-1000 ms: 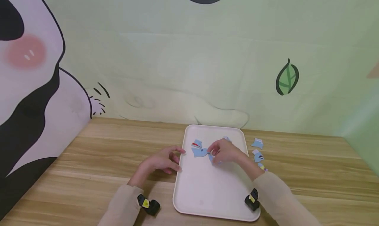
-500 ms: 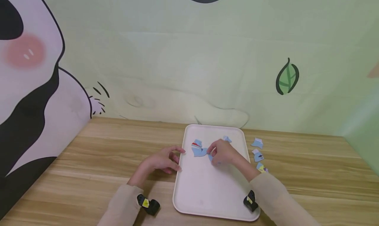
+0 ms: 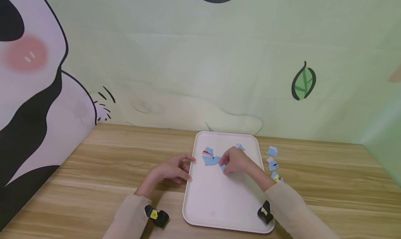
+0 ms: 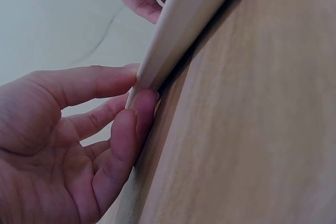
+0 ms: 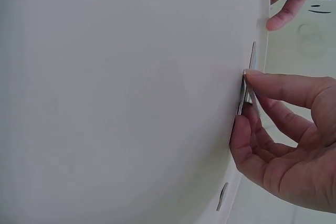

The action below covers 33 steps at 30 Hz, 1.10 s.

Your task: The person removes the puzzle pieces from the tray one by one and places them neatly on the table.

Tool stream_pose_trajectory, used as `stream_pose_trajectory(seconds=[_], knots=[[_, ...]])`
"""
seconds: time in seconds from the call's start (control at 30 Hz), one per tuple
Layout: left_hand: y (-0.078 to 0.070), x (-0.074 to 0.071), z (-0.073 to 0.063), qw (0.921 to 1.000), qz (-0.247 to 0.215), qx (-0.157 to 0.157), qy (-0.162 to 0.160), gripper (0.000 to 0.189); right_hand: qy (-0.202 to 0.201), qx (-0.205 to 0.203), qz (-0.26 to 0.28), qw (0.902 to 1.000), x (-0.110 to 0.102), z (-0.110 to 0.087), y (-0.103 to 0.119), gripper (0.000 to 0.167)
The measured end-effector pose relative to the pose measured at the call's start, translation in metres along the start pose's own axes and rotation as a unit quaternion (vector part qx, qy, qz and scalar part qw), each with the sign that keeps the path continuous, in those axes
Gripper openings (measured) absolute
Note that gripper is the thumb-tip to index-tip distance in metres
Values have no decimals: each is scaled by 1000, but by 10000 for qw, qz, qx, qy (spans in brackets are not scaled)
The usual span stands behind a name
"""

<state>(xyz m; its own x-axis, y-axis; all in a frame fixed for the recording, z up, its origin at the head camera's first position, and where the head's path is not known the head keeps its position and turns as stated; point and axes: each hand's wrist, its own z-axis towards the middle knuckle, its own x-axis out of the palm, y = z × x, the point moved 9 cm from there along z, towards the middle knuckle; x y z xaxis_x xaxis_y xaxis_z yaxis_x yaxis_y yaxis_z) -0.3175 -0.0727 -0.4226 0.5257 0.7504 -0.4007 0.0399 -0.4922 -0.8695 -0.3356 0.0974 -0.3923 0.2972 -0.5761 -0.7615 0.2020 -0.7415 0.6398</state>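
In the head view, a white tray [image 3: 216, 211] lies on the wooden table. My right hand [image 3: 236, 160] pinches a light-blue puzzle piece [image 3: 222, 167] against the tray, its fingers covering most of it. Directly left of that hand lies another blue puzzle piece [image 3: 210, 160], with a red-striped piece [image 3: 209, 151] above it. The right wrist view shows the pinched piece [image 5: 243, 95] edge-on between thumb and fingers. My left hand [image 3: 172, 169] touches the tray's left rim with its fingertips; the left wrist view has the fingers loosely bent beside the rim [image 4: 163, 45].
Another puzzle piece [image 3: 240, 146] sits near the tray's upper right. Right of the tray, on the wooden table [image 3: 329, 183], are blue pieces [image 3: 272, 150] and a yellow-and-blue piece [image 3: 277, 177]. A printed backdrop [image 3: 188, 75] stands behind the table.
The right hand has shifted very slightly, uncovering more of the upper right piece and the lowest piece on the table. It still holds the same spot; the left hand stays at the rim.
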Motion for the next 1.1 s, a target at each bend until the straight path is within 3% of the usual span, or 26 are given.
stream_pose_trajectory(seconds=[0.27,0.43,0.7,1.1], knots=[[3,1,2,10000,-17,-75,-50,55,251,229,386,9987,0,0,-8,20],[3,0,2,10000,8,-51,-57,55,257,90,495,9984,-9,0,-5,23],[1,0,0,10000,11,-6,-6,55,113,-49,773,9969,-25,-2,-9,20],[2,-1,-1,10000,-30,33,-26,53,-24,219,1374,9903,-41,-5,-31,17]])
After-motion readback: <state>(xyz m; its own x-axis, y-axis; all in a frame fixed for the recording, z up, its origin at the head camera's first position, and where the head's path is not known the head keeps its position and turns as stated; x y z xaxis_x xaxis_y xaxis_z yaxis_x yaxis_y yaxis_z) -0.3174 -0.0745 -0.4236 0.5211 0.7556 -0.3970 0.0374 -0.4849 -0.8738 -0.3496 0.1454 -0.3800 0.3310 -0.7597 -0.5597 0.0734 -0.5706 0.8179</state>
